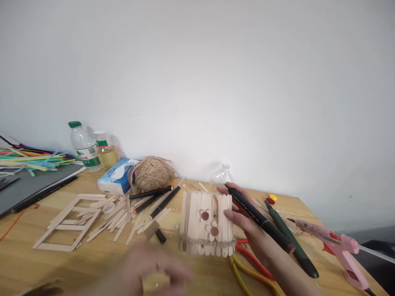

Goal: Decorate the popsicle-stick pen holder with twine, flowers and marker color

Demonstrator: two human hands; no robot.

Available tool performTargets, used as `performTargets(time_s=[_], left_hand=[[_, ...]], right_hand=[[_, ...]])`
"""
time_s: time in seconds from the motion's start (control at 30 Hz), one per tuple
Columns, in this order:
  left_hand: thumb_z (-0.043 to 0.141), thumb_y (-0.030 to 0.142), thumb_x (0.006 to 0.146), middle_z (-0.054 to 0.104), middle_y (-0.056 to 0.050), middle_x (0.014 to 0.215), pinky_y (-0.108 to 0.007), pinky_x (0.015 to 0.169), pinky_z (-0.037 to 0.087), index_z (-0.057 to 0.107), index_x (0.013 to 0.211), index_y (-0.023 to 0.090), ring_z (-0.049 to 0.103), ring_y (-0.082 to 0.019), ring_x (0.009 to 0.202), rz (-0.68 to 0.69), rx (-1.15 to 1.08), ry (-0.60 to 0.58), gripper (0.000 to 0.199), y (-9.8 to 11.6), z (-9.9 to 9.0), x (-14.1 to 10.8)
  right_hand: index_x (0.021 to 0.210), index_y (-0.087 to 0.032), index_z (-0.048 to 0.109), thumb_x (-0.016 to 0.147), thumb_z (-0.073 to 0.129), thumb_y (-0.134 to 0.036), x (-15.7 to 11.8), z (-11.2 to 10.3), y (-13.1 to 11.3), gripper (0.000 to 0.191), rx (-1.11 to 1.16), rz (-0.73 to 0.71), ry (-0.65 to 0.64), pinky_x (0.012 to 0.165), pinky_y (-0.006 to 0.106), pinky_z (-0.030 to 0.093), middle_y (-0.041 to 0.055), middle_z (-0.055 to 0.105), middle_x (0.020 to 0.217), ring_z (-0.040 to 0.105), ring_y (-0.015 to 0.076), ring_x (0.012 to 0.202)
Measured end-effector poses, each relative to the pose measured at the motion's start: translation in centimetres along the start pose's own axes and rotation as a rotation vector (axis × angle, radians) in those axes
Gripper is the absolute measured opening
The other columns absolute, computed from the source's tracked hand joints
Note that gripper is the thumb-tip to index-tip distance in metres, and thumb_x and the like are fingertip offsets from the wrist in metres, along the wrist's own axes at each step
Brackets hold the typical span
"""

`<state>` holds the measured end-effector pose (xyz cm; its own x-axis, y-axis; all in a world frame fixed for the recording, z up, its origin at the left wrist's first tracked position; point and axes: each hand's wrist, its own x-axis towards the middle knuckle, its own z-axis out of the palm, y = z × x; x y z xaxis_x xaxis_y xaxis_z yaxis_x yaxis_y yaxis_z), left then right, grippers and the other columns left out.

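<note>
The left hand [157,265], blurred at the bottom of the frame left of centre, is nearest; its fingers look curled, with nothing seen in them, and I cannot tell whether the tips meet. The right hand [249,229] has the stick box [201,209] clamped at its right side, fingertips at front and back, just below the centre of the frame. A black pen [262,223] lies across that same hand.

That double hold seems the weak point: the pen could roll out as the grip shifts, or its upper end, close to the box, could streak the wood if uncapped. Squeezing hard on one edge might loosen a stick or slip the twine [212,243] round the lower part. A fast sweep by the left hand could catch the box, or send the black cap [160,235] rolling into the loose sticks [119,218] at centre left. At lower right, the glue gun [342,242] might burn the right forearm if hot and the arm swings outward; the red handle [254,261] beside the forearm could snag it too.
</note>
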<state>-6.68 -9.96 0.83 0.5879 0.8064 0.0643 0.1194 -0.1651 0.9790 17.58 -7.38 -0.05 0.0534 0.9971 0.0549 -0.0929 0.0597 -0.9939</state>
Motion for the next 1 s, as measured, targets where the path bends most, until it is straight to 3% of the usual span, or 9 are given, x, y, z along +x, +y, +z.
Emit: performTargets(time_s=[0.1, 0.13, 0.3, 0.37, 0.47, 0.57, 0.7, 0.83, 1.0], left_hand=[[0.064, 0.035, 0.079, 0.069, -0.002, 0.105, -0.035, 0.095, 0.045, 0.067, 0.097, 0.026, 0.062, -0.022, 0.102, 0.034, 0.1, 0.229, 0.02, 1.3, -2.3, 3.7], [0.069, 0.036, 0.075, 0.063, -0.005, 0.119, -0.038, 0.103, 0.038, 0.062, 0.106, 0.025, 0.054, -0.024, 0.116, 0.038, 0.089, 0.199, 0.034, 1.5, -2.8, 5.0], [0.069, 0.044, 0.073, 0.046, -0.012, 0.14, -0.046, 0.107, 0.032, 0.041, 0.135, 0.025, 0.039, -0.026, 0.132, -0.167, -0.043, -0.268, 0.07, 0.4, -2.4, 8.9], [0.072, 0.04, 0.071, 0.041, -0.01, 0.145, -0.044, 0.11, 0.029, 0.037, 0.138, 0.025, 0.035, -0.025, 0.135, -0.181, -0.068, -0.33, 0.077, -0.4, -1.8, 9.1], [0.075, 0.039, 0.068, 0.04, -0.013, 0.145, -0.044, 0.11, 0.028, 0.039, 0.136, 0.02, 0.037, -0.027, 0.134, -0.203, -0.128, -0.241, 0.08, -1.5, -1.2, 9.0], [0.073, 0.046, 0.068, 0.047, -0.017, 0.139, -0.047, 0.106, 0.034, 0.04, 0.135, 0.016, 0.045, -0.031, 0.128, -0.199, -0.256, -0.075, 0.081, -2.4, -0.7, 8.9], [0.068, 0.055, 0.071, 0.037, -0.017, 0.146, -0.044, 0.11, 0.028, 0.037, 0.135, 0.016, 0.034, -0.031, 0.135, -0.139, -0.324, 0.131, 0.081, -3.3, 0.0, 9.0], [0.064, 0.057, 0.073, 0.042, -0.017, 0.142, -0.044, 0.107, 0.032, 0.028, 0.138, 0.017, 0.04, -0.031, 0.13, -0.081, -0.391, 0.167, 0.084, -3.7, 0.5, 8.9], [0.062, 0.053, 0.078, 0.045, -0.014, 0.14, -0.039, 0.107, 0.032, 0.028, 0.135, 0.018, 0.039, -0.028, 0.131, -0.12, -0.377, 0.22, 0.075, -3.0, 0.6, 8.3]], right_hand=[[0.117, -0.034, 0.056, 0.068, 0.073, -0.031, -0.2, -0.2, 0.1, 0.052, -0.025, 0.051, -0.103, 0.095, 0.05, 0.042, 0.0049, 0.058, 0.129, 0.055, 0.0292, 0.114], [0.117, -0.033, 0.057, 0.067, 0.074, -0.03, -0.2, -0.2, 0.0, 0.053, -0.031, 0.055, -0.118, 0.093, 0.05, 0.043, 0.0056, 0.059, 0.127, 0.057, 0.0296, 0.111], [0.115, -0.032, 0.058, 0.066, 0.074, -0.023, -0.2, 0.5, -0.6, 0.052, -0.046, 0.039, -0.197, 0.089, 0.047, 0.048, 0.0047, 0.063, 0.121, 0.062, 0.0275, 0.105], [0.113, -0.032, 0.06, 0.064, 0.075, -0.023, -0.2, 0.6, -0.6, 0.053, -0.077, 0.035, -0.191, 0.089, 0.046, 0.049, 0.0036, 0.065, 0.116, 0.062, 0.0271, 0.103], [0.114, -0.033, 0.06, 0.065, 0.077, -0.027, 0.1, 0.9, -0.4, 0.053, -0.062, 0.048, -0.131, 0.092, 0.042, 0.047, 0.0023, 0.066, 0.114, 0.062, 0.0249, 0.104], [0.112, -0.032, 0.06, 0.073, 0.072, -0.035, 0.8, 0.9, -0.2, 0.041, -0.052, -0.05, 0.065, 0.094, 0.037, 0.045, 0.0015, 0.066, 0.111, 0.06, 0.021, 0.104], [0.1, -0.029, 0.069, 0.083, 0.057, -0.047, 1.5, 0.1, -0.4, 0.027, -0.116, -0.247, 0.34, 0.063, 0.027, 0.046, -0.0014, 0.064, 0.07, 0.056, 0.0147, 0.067], [0.085, -0.026, 0.07, 0.074, 0.069, -0.036, 0.6, 0.5, -0.9, 0.014, -0.203, -0.327, 0.275, 0.048, 0.023, 0.037, -0.003, 0.055, 0.057, 0.048, 0.013, 0.055], [0.07, -0.024, 0.056, 0.076, 0.063, -0.019, -1.1, 3.4, -1.8, 0.01, -0.243, -0.487, 0.194, 0.042, 0.022, 0.03, -0.0053, 0.051, 0.054, 0.04, 0.0097, 0.045]])
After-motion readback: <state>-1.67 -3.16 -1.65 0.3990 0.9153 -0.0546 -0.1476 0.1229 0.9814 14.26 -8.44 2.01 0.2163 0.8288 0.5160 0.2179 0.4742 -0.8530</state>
